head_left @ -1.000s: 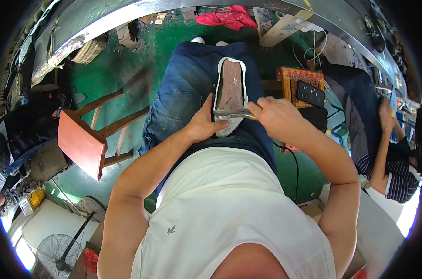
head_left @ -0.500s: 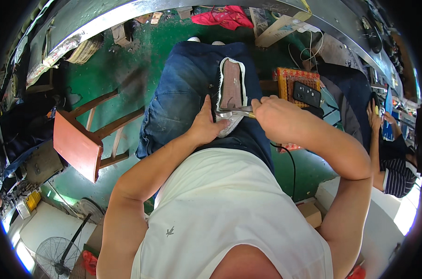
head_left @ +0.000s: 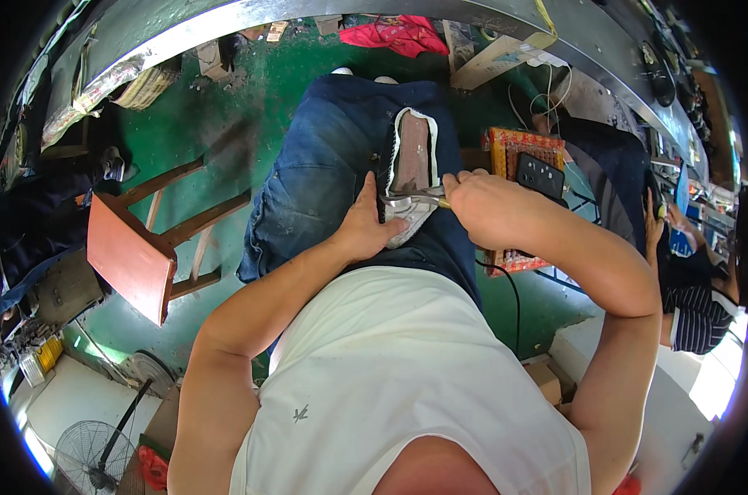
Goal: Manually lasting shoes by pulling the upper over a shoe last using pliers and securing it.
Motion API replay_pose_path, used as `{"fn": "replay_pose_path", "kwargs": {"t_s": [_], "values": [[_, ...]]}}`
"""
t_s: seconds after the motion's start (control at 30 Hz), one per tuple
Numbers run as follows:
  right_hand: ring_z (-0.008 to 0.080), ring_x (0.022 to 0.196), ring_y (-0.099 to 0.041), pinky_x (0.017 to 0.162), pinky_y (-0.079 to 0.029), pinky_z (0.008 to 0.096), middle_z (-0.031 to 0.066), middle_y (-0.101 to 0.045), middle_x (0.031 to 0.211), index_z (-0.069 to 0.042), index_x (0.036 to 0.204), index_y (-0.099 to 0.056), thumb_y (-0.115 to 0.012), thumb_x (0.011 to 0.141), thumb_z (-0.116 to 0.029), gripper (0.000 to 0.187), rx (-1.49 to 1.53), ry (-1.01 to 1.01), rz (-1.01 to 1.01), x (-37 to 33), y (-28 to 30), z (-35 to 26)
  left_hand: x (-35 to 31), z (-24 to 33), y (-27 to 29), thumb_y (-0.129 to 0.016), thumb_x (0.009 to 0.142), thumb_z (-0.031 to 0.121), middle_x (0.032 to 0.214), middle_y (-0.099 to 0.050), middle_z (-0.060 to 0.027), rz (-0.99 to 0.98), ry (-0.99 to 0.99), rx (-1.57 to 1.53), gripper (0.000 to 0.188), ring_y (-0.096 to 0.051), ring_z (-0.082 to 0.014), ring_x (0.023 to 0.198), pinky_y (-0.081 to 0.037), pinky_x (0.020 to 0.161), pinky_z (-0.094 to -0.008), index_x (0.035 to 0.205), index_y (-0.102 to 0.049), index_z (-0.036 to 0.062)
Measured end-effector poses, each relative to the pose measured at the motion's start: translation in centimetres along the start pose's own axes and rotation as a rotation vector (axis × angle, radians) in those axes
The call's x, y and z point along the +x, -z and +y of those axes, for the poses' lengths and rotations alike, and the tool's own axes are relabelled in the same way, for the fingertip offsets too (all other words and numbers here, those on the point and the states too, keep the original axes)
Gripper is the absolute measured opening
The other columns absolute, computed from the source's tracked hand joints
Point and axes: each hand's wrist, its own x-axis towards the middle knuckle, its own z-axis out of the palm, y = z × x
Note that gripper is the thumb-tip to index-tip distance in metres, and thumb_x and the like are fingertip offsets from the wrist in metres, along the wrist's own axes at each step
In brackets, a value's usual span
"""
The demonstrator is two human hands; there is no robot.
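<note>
Head view: you sit with the shoe (head_left: 413, 155) on your lap, bottom side up, lying over the dark blue jeans (head_left: 299, 186). It runs lengthwise away from you: squared-off end far, white tapered end near your shirt (head_left: 415, 346). A white edge frames its brownish bottom.

Right hand (head_left: 483, 208): fingers closed around the handle of the pliers (head_left: 417, 198), knuckles up, just right of the shoe. The metal head of the pliers points left and lies across the near part of the shoe. Whether the pliers bite on the edge is too small to tell.

Left hand (head_left: 365, 221): at the shoe's near left side. Thumb and forefinger spread apart, thumb on the white near end, forefinger pointing far along the left edge. The other fingers are hidden, so cannot tell whether they clamp the shoe.

Surroundings, right: phone (head_left: 540, 175) lying on an orange beaded mat (head_left: 506, 150); black cable (head_left: 517, 307) trailing nearward; beyond, a co-worker in a striped sleeve (head_left: 697, 318). Left: orange-topped stool (head_left: 133, 254); near left, a fan (head_left: 95, 454). Far: red cloth (head_left: 397, 35) on the green floor (head_left: 250, 87), beneath the metal bench (head_left: 324, 8).
</note>
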Motion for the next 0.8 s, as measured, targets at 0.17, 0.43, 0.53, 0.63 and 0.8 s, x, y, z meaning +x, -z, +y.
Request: {"fn": "replay_pose_path", "kwargs": {"t_s": [0.17, 0.43, 0.53, 0.63, 0.8], "values": [[0.0397, 0.09, -0.069, 0.079, -0.055, 0.0467, 0.0255, -0.069, 0.09, 0.005, 0.099, -0.067, -0.064, 0.082, -0.007, 0.022, -0.034, 0.012, -0.348, 1.6, 4.2, -1.3, 0.1, -0.6, 0.4, -0.065, 0.091, 0.028, 0.156, -0.035, -0.0265, -0.139, -0.055, -0.828, 0.097, -0.037, -0.0318, 0.144, -0.026, 0.119, -0.0338, 0.157, -0.005, -0.0092], [0.0449, 0.087, -0.067, 0.08, -0.053, 0.0514, 0.0252, -0.069, 0.088, 0.002, 0.097, -0.068, -0.066, 0.088, -0.02, 0.023, 0.508, 0.093, 0.126, 3.3, -6.1, 0.4, 1.3, 0.8, 0.0, -0.033, 0.109, 0.049, 0.148, -0.05, -0.0144, 0.147, 0.332, -1.181, 0.067, -0.047, -0.0262, 0.136, -0.033, 0.117, -0.0395, 0.153, -0.037, -0.0003], [0.0435, 0.09, -0.066, 0.08, -0.052, 0.0505, 0.0242, -0.069, 0.091, 0.001, 0.102, -0.066, -0.068, 0.086, -0.02, 0.026, 0.711, 0.016, 0.457, 3.6, -12.0, -2.0, 2.8, -0.2, -1.2, -0.033, 0.109, 0.048, 0.139, -0.058, -0.0147, 0.342, 0.192, -0.939, 0.063, -0.055, -0.0278, 0.127, -0.04, 0.111, -0.0371, 0.148, -0.045, -0.0009], [0.0429, 0.094, -0.065, 0.082, -0.051, 0.0493, 0.0238, -0.068, 0.094, 0.001, 0.107, -0.063, -0.069, 0.086, -0.02, 0.031, 0.755, 0.014, 0.503, 2.2, -11.7, -1.5, 3.1, -1.3, -2.0, -0.033, 0.11, 0.044, 0.139, -0.057, -0.0208, 0.485, 0.021, -0.648, 0.063, -0.057, -0.0328, 0.126, -0.041, 0.109, -0.0352, 0.148, -0.042, -0.0044], [0.0421, 0.106, -0.063, 0.091, -0.05, 0.0475, 0.0271, -0.064, 0.112, 0.008, 0.124, -0.056, -0.063, 0.087, -0.011, 0.042, 0.604, -0.014, 0.306, 0.4, -8.1, 1.8, 3.2, -2.0, -2.1, -0.032, 0.109, 0.033, 0.149, -0.043, -0.0314, 0.474, -0.089, -0.296, 0.056, -0.042, -0.0401, 0.14, -0.037, 0.113, -0.0379, 0.146, -0.041, -0.0089]]}}
